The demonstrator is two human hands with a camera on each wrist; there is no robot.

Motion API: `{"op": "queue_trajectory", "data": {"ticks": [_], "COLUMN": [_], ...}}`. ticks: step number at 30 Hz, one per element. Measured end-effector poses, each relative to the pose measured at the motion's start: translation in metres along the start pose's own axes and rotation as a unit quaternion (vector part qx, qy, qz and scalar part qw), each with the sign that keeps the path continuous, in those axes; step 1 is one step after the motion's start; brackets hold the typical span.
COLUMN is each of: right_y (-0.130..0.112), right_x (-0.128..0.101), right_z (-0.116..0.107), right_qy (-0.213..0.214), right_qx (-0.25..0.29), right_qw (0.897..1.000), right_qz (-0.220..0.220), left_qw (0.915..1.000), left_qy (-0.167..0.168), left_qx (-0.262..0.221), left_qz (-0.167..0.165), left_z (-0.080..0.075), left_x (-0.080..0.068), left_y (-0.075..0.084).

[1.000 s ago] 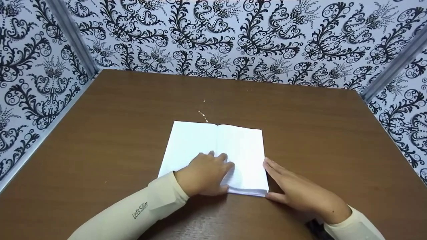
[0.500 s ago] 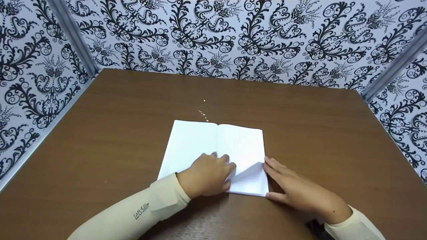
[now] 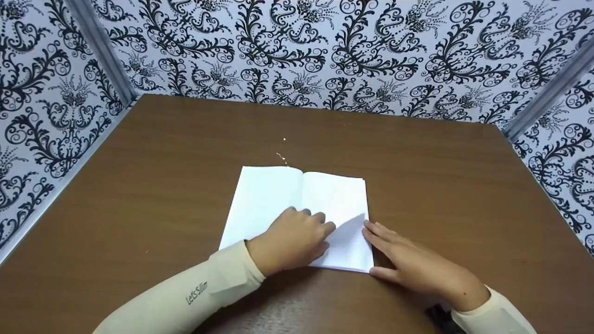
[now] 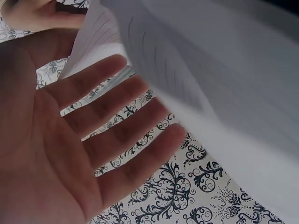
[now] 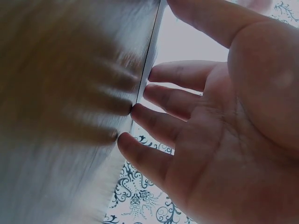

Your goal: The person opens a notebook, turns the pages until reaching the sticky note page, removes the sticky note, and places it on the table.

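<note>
- Left sleeve (image 3: 158, 299), nearest: pale cream, close-fitting, smooth; dark slanted lettering (image 3: 196, 293) along the forearm looks like "Let's Slim", last letters smeared.
- Right sleeve (image 3: 494, 313): same cream stuff; a dark object (image 3: 443, 317) by that wrist, mostly hidden, too obscure to identify.
- Right hand (image 3: 417, 266): open, fingers straight and side by side, tips along the notebook's right edge, thumb apart at its near right corner. Right wrist view shows the fingertips mirrored in a glossy surface.
- Left hand (image 3: 290, 241): laid across the lower middle of the notebook, over the gutter. In the left wrist view it is open, four fingers spread and extended, tips against a raised sheet; thumb tip partly behind paper.
- Notebook (image 3: 274, 195): lies open on the near middle of the table, between the hands. White paper, roughly square spread; no readable writing.
- Raised sheet (image 4: 161, 67): thin, curved, marked with faint parallel lines; lower right part bends up in a diagonal fold.
- Table (image 3: 139, 185): brown, wood-grained, some sheen near the front.
- Pale flecks (image 3: 281, 157): short trail just beyond the notebook.
- Wall (image 3: 297, 51), farthest: white, black floral scrolls; grey strips (image 3: 100, 51) at the corners.
</note>
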State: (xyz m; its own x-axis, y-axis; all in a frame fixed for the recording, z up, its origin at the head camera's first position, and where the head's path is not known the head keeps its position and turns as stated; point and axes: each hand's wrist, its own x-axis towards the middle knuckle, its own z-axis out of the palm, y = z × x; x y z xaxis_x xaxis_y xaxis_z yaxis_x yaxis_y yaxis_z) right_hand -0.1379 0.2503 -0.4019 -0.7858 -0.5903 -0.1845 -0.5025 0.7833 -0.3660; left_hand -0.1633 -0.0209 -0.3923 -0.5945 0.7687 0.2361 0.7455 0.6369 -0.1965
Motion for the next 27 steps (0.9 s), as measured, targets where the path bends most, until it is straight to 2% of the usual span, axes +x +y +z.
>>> {"op": "queue_trajectory", "data": {"ticks": [7, 15, 19, 27], "right_y": [0.0, 0.0, 0.0, 0.0], "right_x": [-0.001, -0.001, 0.0, 0.001], "right_z": [0.0, 0.0, 0.001, -0.001], "right_qy": [0.008, 0.006, 0.005, 0.003], "right_qx": [-0.016, -0.016, -0.012, -0.004], "right_qw": [1.0, 1.0, 1.0, 1.0], "right_qz": [-0.009, -0.011, -0.009, -0.007], "left_qw": [0.997, 0.9867, 0.9826, 0.9771], "left_qy": [0.073, 0.153, 0.173, 0.19], "left_qx": [0.016, 0.003, -0.001, -0.013], "left_qz": [-0.021, -0.055, -0.067, -0.095], "left_z": [-0.006, -0.011, -0.012, -0.014], "left_x": [0.004, 0.007, 0.007, 0.006], "left_y": [-0.001, -0.005, -0.008, -0.016]}}
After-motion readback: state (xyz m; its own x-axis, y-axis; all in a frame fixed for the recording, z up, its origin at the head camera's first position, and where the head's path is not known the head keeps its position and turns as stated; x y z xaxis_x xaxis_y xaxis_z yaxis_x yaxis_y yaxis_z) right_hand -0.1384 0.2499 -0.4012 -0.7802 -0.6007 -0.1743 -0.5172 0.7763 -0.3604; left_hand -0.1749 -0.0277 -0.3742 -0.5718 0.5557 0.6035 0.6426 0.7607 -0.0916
